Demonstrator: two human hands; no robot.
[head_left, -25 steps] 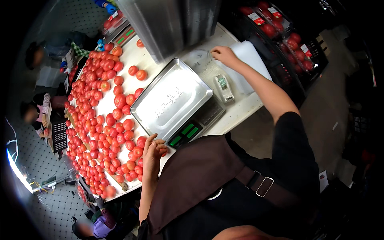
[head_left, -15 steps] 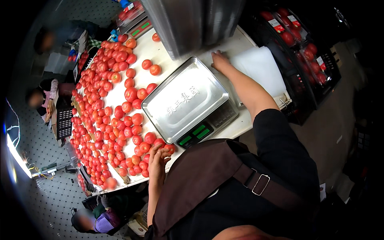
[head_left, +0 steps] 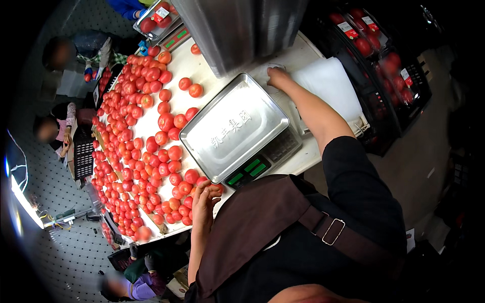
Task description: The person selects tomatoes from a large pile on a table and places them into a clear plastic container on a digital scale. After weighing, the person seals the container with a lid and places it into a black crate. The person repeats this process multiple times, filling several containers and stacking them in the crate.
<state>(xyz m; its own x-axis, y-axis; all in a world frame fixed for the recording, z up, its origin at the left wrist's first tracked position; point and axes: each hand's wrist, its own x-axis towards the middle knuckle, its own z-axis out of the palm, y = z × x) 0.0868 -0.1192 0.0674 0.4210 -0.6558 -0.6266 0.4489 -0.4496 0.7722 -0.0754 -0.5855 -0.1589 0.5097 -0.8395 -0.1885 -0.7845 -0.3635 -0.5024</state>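
My left hand [head_left: 203, 203] is at the near edge of the tomatoes [head_left: 153, 143], its fingers loosely bent and apart, with no object visible in it. One tomato shows just behind its fingertips. Stretched out past the far right corner of the scale is my right hand [head_left: 278, 77]. Its fingers are bent together at a pale, see-through edge; what they hold, if anything, I cannot make out. Between my hands stands the scale, its bare steel pan [head_left: 235, 126] tilted in view and its green-lit display [head_left: 248, 169] towards me.
A tall stack of see-through plastic trays [head_left: 237, 30] rises behind the scale. White sheets [head_left: 331, 86] lie on the table's right side. Packed tomatoes [head_left: 391, 68] fill dark crates at right. Other people work on the left and far sides; one blue-gloved worker is by a tomato pack [head_left: 157, 20].
My right hand's fingers have drawn in, and a pale edge now shows by them. My left hand stays near the tomatoes. At the far side, a co-worker's tomato pack has come further into view.
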